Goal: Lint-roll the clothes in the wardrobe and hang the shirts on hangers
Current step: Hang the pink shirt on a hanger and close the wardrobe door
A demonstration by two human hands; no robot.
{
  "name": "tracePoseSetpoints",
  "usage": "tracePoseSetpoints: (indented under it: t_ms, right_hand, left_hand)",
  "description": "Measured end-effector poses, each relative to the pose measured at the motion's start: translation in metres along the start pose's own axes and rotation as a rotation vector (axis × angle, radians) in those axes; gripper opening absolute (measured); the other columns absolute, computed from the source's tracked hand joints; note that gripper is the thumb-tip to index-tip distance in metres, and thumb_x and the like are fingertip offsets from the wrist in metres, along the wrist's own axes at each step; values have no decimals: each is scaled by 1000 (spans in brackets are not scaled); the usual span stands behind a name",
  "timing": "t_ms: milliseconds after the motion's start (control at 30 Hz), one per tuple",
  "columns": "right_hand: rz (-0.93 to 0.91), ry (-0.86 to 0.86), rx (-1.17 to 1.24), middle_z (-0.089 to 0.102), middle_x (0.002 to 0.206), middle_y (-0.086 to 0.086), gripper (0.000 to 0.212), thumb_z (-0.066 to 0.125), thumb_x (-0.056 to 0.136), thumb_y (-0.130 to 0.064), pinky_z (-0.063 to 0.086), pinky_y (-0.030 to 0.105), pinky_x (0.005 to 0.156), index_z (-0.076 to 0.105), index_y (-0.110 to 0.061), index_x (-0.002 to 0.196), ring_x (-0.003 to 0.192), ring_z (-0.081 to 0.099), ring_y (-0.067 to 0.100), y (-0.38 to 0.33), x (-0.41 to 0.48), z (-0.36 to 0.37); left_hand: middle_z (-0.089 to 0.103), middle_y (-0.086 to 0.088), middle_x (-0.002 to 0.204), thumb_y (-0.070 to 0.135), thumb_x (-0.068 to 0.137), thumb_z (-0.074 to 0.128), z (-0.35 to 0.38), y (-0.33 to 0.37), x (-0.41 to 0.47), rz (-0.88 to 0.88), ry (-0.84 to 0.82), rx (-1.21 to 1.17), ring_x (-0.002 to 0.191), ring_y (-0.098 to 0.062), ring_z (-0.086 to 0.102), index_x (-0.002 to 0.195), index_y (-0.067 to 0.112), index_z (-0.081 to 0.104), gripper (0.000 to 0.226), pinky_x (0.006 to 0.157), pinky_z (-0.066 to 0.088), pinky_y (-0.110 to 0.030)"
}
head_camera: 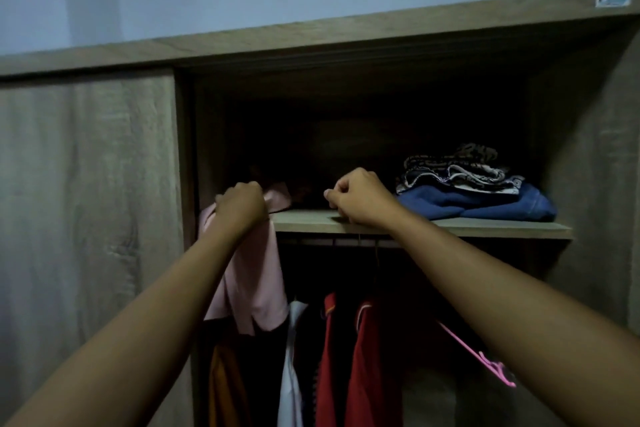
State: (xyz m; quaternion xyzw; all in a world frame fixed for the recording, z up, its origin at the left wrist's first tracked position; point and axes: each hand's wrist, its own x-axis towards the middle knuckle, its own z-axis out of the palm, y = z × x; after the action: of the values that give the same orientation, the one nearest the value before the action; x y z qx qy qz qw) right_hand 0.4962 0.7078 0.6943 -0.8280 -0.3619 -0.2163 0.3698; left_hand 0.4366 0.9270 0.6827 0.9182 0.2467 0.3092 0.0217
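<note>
A pale pink shirt [254, 288] hangs off the left end of the wardrobe shelf [311, 220] and drapes down in front of the hanging clothes. My left hand [242, 206] grips it at the shelf edge, fingers curled into the cloth. My right hand [358, 198] rests on the shelf's front edge near the middle, fingers curled and thumb against the forefinger. I see nothing in it, though the shelf behind is very dark. A pink hanger [485, 355] shows below my right forearm.
Folded clothes sit at the shelf's right: a blue garment [485, 203] with patterned pieces [457, 168] on top. Below the rail [329, 242] hang red [363, 364], white [291, 374] and orange [225, 388] garments. A shut sliding door [90, 218] is on the left.
</note>
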Motion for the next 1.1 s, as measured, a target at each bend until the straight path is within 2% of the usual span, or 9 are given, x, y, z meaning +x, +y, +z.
tracePoseSetpoints:
  t_ms: [133,233,400,533,667,733,900,1033,1100]
  right_hand:
    - [63,22,18,73,66,11,38,64,92,-36,55,32,59,72,-6,69,53,61,17,4,12,9]
    - [134,41,63,71,68,14,47,63,91,-46,46,26,49,68,-5,68,51,59,19,3,18,14]
    - [234,-7,-13,66,98,12,76,55,78,-77,47,30,72,70,-5,97,94,66,33,-8,28,18]
    - [208,-184,-198,58,94,7,69,69,73,-69,46,29,70,69,-8,105,88,62,28,-19,24,13]
    - [133,-271,-287,63,87,7,37,80,71,-40,43,25,55,61,-10,80,71,61,22,-21,25,10]
    - [67,-249,-278,67,81,6,30,82,68,-34,48,26,52,68,-10,79,68,64,20,-17,23,3]
    - [-119,-154,-269,73,89,-5,43,79,58,-33,56,32,75,75,-23,99,85,67,14,4,-1,-16]
    - [-139,-107,-181,74,83,-10,42,70,55,-34,58,37,74,75,-31,96,78,68,6,22,-21,-35]
    - [-171,-116,-102,75,91,-11,44,71,60,-25,58,37,80,75,-29,103,85,69,4,28,-32,-40]
  left_hand:
    - [70,-22,102,10,87,55,3,1,-11,210,84,-71,95,-43,66,97,3,68,18,81,54,-44]
    - [71,-22,92,9,84,61,2,11,-31,392,138,-145,89,-42,66,84,4,66,8,74,49,-43]
    - [62,-13,74,16,78,59,-3,23,-65,692,194,-355,68,-33,59,75,5,63,12,59,35,-33]
    - [44,5,65,18,87,68,-12,28,-86,838,44,-426,61,-15,42,69,15,49,27,57,26,-28]
    - [68,3,72,36,91,69,-25,18,-88,736,-163,-560,67,-10,63,79,17,73,24,62,50,-28]
    - [71,-1,73,38,93,66,-32,10,-87,607,-59,-681,66,-14,67,80,17,75,27,63,55,-32]
    - [66,1,77,45,94,59,-43,-12,-73,251,288,-764,71,-19,67,87,21,64,26,63,55,-39]
    - [61,-2,118,34,93,65,-47,-17,-62,189,-58,-619,102,-20,62,136,21,49,48,83,50,-30]
    - [63,-4,123,35,88,63,-48,-16,-58,217,-195,-686,100,-16,63,138,24,50,52,77,50,-27]
